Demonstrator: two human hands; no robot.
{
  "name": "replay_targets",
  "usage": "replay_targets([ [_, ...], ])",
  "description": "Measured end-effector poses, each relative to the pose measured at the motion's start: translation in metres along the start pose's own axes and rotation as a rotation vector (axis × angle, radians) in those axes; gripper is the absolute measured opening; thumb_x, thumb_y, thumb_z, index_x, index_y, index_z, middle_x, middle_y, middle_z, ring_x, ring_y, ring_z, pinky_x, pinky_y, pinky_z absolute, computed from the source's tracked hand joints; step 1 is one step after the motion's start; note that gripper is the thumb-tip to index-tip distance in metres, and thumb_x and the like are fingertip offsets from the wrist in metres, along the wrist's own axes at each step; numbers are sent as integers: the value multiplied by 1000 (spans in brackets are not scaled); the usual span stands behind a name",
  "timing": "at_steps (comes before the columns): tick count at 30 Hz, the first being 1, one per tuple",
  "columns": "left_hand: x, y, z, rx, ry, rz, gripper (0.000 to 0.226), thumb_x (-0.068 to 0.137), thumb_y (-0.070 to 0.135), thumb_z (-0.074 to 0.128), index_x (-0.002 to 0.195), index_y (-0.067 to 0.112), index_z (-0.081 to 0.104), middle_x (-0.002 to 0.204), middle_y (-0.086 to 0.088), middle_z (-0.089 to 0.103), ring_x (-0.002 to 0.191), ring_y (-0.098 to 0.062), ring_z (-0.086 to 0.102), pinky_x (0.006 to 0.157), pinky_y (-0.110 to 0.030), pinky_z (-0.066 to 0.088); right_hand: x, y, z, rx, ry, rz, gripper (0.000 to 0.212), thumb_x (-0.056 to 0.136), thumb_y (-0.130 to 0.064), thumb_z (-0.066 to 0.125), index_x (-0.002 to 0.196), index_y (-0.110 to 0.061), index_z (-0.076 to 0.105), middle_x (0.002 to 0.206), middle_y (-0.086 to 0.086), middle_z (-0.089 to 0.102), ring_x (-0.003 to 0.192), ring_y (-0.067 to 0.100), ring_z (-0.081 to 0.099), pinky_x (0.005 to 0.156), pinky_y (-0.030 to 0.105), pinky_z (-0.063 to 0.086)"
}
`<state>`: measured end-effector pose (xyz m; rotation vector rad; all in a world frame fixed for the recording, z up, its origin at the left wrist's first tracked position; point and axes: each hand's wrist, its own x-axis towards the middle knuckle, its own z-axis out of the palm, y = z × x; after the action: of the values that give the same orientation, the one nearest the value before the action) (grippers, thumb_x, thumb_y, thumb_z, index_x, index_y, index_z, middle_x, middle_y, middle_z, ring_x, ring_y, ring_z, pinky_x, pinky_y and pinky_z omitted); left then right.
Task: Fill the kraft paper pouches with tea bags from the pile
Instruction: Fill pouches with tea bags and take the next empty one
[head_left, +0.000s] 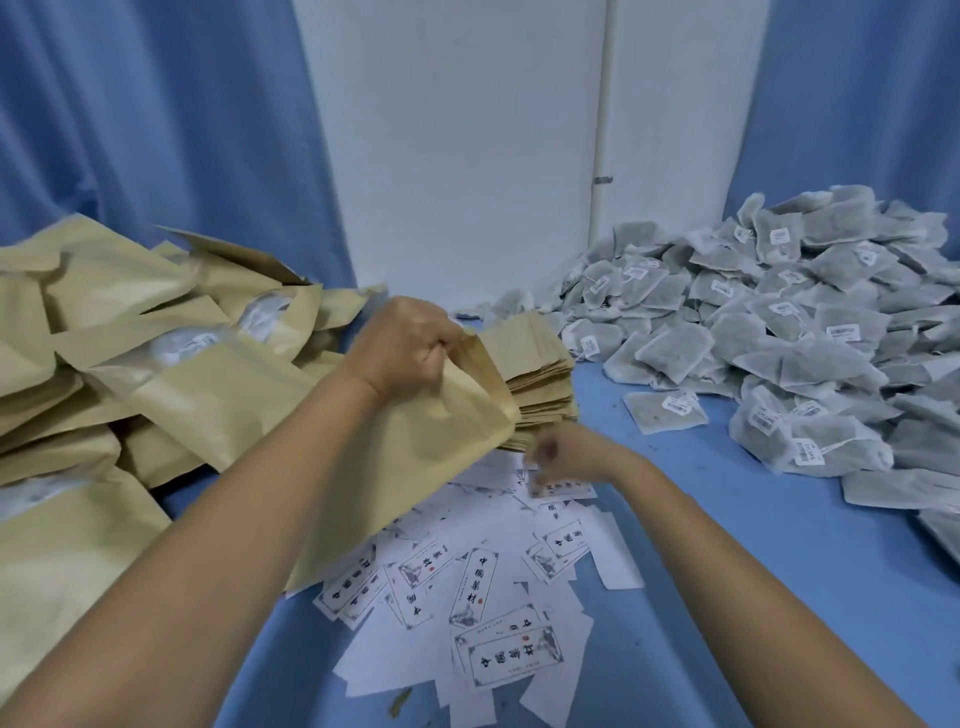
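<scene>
Many label cards (475, 579) underneath, left fingers (435, 354) gripping kraft pouch (415, 452), right fingers (541, 458) blurred, grasp unclear

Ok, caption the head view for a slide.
Left hand grips a kraft pouch, right hand is down at the printed labels, tea bag pile at right.

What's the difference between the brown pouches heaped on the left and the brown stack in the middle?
The left heap lies jumbled; the middle stack is evenly piled. The left heap's pouches look puffed, some with clear windows showing; the middle stack's lie flat and thin. Both are the same tan kraft paper.
</scene>
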<state>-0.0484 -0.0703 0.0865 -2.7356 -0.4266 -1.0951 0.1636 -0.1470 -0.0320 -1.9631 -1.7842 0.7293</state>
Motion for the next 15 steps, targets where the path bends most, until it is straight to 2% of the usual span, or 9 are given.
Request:
replay_targets([
  [1,-2,2,2,-16,-2,11,9,50,-6,39,45,-4,47,43,-15,39,41,-21,33,40,-33,35,0,8,11,-111,-107,33,33,75,-17,79,104,-14,64,82,-5,59,64,8,57,57,22,48],
  [2,-3,5,4,-32,-3,20,8,49,-7,40,45,-4,46,42,-15,38,40,-22,33,40,-30,31,-1,11,20,-169,-116,44,35,74,-18,80,105,-13,66,84,-4,59,68,9,57,60,21,48],
  [4,-3,9,8,-55,11,39,8,48,-8,40,43,-2,43,41,-14,36,40,-20,30,45,-24,23,-2,11,28,-212,-1,15,23,78,-16,77,98,-7,70,89,4,67,78,16,62,73,27,53],
  [5,-3,10,11,-60,17,47,9,48,-9,41,43,-2,41,41,-13,35,42,-18,27,47,-23,21,-3,11,29,-228,18,-2,13,82,-13,71,89,-3,72,87,11,69,75,21,63,72,31,53],
  [7,-4,12,16,-70,24,51,11,48,-9,41,42,0,39,41,-12,33,44,-16,25,49,-20,17,-4,12,27,-210,68,-37,22,85,-4,57,65,5,63,68,24,57,58,28,50,56,33,42],
  [8,-4,12,18,-73,28,52,12,48,-9,41,42,1,38,41,-11,33,44,-16,25,51,-19,15,-5,13,23,-183,116,-34,27,84,-2,53,57,2,55,60,24,49,55,28,41,55,32,34],
  [10,-5,12,21,-82,30,51,12,48,-8,41,43,2,37,41,-11,32,45,-16,24,52,-18,14,-10,12,15,-141,294,-21,23,84,-7,59,61,-4,61,62,17,55,59,32,48,57,31,36],
  [12,-5,14,23,-87,28,53,12,48,-8,40,43,2,37,41,-11,32,45,-16,24,51,-20,16,-17,9,4,50,510,-25,11,81,-14,71,71,-11,68,69,2,63,67,18,56,61,24,42],
  [15,-5,17,25,-100,25,48,11,48,-8,40,43,2,38,42,-10,31,45,-17,24,49,-17,14,-42,-12,-16,553,895,-322,9,78,-5,74,75,-14,71,73,-7,66,64,4,53,58,13,40],
])
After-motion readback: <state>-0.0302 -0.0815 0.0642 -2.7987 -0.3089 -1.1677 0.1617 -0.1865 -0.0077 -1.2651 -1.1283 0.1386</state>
